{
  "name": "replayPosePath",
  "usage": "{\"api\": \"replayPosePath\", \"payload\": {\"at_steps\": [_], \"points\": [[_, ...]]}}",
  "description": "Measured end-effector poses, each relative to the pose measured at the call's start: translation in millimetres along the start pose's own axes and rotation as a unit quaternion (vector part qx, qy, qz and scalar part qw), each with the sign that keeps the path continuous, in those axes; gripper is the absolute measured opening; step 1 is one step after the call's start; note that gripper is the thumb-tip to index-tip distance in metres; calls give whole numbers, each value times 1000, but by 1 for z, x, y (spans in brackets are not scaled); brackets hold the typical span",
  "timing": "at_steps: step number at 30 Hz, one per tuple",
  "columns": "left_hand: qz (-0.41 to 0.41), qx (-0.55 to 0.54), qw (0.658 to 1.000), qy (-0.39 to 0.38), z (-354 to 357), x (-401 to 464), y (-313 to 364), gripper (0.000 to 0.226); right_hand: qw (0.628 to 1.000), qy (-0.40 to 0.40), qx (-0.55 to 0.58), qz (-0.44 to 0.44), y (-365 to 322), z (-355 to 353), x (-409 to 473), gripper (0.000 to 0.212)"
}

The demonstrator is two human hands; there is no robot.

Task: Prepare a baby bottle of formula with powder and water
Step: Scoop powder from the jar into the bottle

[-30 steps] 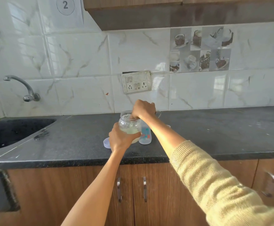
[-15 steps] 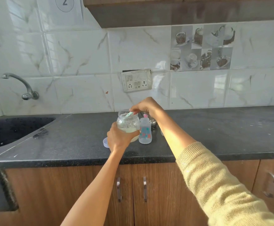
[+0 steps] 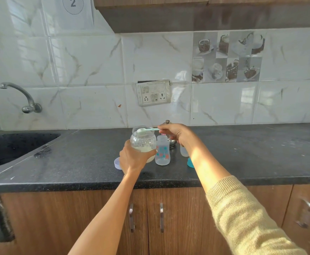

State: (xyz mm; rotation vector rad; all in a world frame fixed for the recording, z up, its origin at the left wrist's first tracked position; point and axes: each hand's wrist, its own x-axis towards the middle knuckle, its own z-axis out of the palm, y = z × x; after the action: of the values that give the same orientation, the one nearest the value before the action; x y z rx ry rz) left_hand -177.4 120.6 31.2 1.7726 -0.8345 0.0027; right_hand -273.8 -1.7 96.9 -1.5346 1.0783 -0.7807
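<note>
A clear glass jar [image 3: 143, 142] with white formula powder at its bottom stands on the dark counter [image 3: 242, 153]. My left hand [image 3: 132, 159] grips its lower side. My right hand [image 3: 176, 134] pinches the handle of a light green scoop [image 3: 146, 130], whose bowl holds powder and hovers over the jar's mouth. Just right of the jar stands an open baby bottle [image 3: 162, 152], clear with teal and red dots. A pale lid [image 3: 117, 162] lies on the counter left of my left hand.
A teal cap [image 3: 190, 162] and a small clear piece [image 3: 184, 150] sit behind my right forearm. A metal vessel with a knob [image 3: 170, 133] stands at the back. A sink [image 3: 12, 148] with a tap [image 3: 21, 96] lies at the left; a socket plate [image 3: 153, 92] is on the wall.
My right hand has lifted out of the jar and drawn right, bringing the scoop up level over the jar's mouth. The left hand keeps its hold on the jar.
</note>
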Motion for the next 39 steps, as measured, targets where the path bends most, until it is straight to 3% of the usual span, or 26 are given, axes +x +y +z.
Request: {"api": "replayPosePath", "payload": {"at_steps": [8,15,23,27,33,36,39], "points": [[-11,-7,1000,-10,8,0,-5,80,999,3,33,25,7,-14,-10,17],[-14,-1,1000,-16,5,7,-2,64,997,0,76,25,-10,-31,-11,22],[-37,-6,999,-2,3,14,-11,72,996,60,57,37,17,-52,5,26],[-47,-3,999,3,2,14,-15,82,995,66,63,34,34,-51,12,11],[-49,-4,999,3,1,15,-19,85,991,103,74,38,33,-50,3,12],[-49,-2,999,3,2,14,-21,83,990,127,56,12,27,-46,-14,12],[-47,-1,999,5,3,14,-23,84,984,162,-13,-67,25,-41,-23,14]]}}
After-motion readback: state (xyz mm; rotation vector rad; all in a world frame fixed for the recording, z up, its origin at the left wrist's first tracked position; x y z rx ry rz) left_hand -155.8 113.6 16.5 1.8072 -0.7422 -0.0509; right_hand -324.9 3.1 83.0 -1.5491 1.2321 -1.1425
